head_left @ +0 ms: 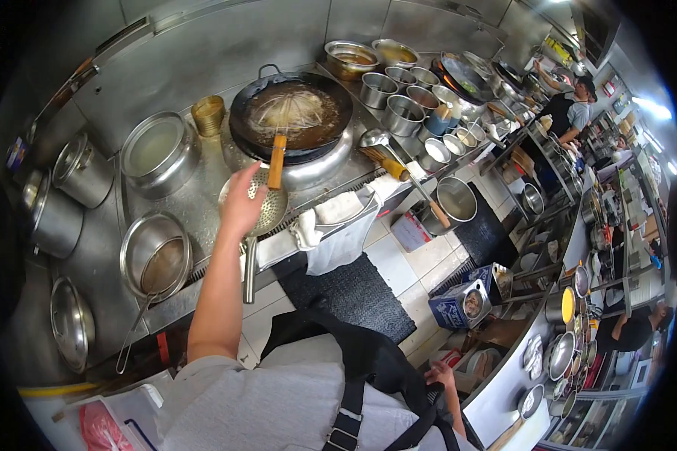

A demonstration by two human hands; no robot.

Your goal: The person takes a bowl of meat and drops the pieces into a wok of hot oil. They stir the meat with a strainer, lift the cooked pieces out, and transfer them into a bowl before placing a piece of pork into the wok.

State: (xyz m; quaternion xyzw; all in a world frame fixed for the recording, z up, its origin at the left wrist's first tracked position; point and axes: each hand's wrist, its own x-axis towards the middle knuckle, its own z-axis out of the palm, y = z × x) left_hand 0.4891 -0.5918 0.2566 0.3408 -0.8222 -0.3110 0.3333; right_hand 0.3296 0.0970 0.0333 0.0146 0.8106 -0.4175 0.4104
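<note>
A long steel counter [203, 188] runs along the wall. On it sit a dark wok [291, 114] with a wire skimmer [286, 120], a perforated ladle [259, 207], a pot of pale liquid [158, 150], lidded pots [79, 173], a strainer [156, 259], small steel tubs [402, 113] and a white cloth [331, 218]. Black mats [353, 289] lie on the tiled floor [406, 278].

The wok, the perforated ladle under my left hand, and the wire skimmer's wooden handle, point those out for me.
wok [331, 94], head view, on its dark right rim.
perforated ladle [272, 207], head view, on the holed bowl.
wire skimmer's wooden handle [277, 161], head view, on mid-handle.
</note>
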